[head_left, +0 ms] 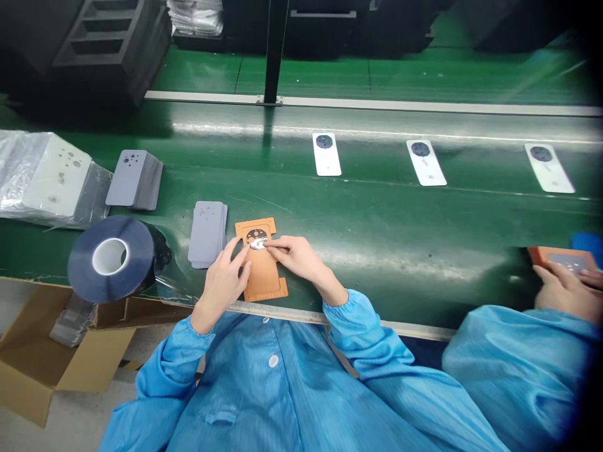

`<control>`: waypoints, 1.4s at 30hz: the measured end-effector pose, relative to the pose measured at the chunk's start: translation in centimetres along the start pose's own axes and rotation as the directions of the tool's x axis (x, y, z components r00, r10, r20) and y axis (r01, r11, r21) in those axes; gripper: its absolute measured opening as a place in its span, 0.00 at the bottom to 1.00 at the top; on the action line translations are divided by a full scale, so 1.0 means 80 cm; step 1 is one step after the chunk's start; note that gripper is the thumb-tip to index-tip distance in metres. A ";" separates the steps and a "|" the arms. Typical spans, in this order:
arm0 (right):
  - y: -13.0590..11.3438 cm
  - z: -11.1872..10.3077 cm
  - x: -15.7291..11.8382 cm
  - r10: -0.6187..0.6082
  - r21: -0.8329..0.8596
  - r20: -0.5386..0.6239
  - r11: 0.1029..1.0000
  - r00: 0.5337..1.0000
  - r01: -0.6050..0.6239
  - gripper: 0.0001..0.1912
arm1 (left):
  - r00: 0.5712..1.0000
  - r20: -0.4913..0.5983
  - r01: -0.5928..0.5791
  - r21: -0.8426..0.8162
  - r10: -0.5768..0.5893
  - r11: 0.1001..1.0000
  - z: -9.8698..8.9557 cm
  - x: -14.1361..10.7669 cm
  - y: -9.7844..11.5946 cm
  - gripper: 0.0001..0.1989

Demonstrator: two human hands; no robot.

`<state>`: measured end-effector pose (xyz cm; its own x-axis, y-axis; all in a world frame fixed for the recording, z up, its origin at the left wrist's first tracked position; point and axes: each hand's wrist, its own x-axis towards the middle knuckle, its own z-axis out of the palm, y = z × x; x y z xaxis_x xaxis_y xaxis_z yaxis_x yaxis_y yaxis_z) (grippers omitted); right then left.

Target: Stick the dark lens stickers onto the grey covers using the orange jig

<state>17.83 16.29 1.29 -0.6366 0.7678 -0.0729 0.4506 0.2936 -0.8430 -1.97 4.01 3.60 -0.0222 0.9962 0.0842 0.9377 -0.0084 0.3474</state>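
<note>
An orange flat fixture [264, 276] lies at the table's front edge. Near its top is a round dark film [257, 235] with holes and a shiny, silvery lower part. Bent and spread, the fingers of my left hand [221, 279] rest over the fixture's left side, the tips close to the film. My right hand [300, 256] has thumb and index finger pinched at the film's right edge. A stack of grey phone-shaped sheets [207, 232] sits left of the fixture, beside my left hand.
A big tape roll [85, 260], another grey stack [129, 179] and wrapped white panels [56, 176] stand on the left. White panels with dark discs [327, 160] lie along the green belt. At right, a co-worker's hand [565, 292] touches an orange block. An open carton [42, 339] stands below.
</note>
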 end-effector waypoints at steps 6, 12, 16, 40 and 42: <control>0.012 0.008 0.001 0.136 0.147 0.017 0.980 0.991 -0.137 0.15 | 0.989 -0.085 0.107 -0.170 -0.123 0.980 0.002 0.011 -0.003 0.16; 0.015 0.006 -0.005 0.182 0.292 0.048 0.938 0.982 -0.188 0.16 | 0.925 -0.254 0.256 -0.136 -0.284 0.957 -0.013 0.012 -0.028 0.13; 0.008 0.002 -0.012 0.184 0.300 0.066 0.934 0.981 -0.196 0.17 | 0.812 -0.279 0.546 0.053 -0.513 0.836 -0.034 0.005 -0.057 0.26; -0.027 0.004 0.013 -0.022 0.512 -0.030 0.858 0.999 0.035 0.37 | 0.919 -0.166 0.244 -0.474 -0.358 0.846 0.015 -0.064 0.026 0.22; -0.023 0.005 0.009 -0.039 0.451 -0.017 0.891 0.999 0.042 0.36 | 0.941 -0.283 0.118 -0.237 -0.185 0.964 0.016 -0.068 0.025 0.30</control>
<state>16.27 16.11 2.61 -0.6428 0.7654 -0.0313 0.0927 0.0371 -0.9950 0.48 -1.33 2.63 -0.2925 0.9146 0.2793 0.8191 0.0890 0.5666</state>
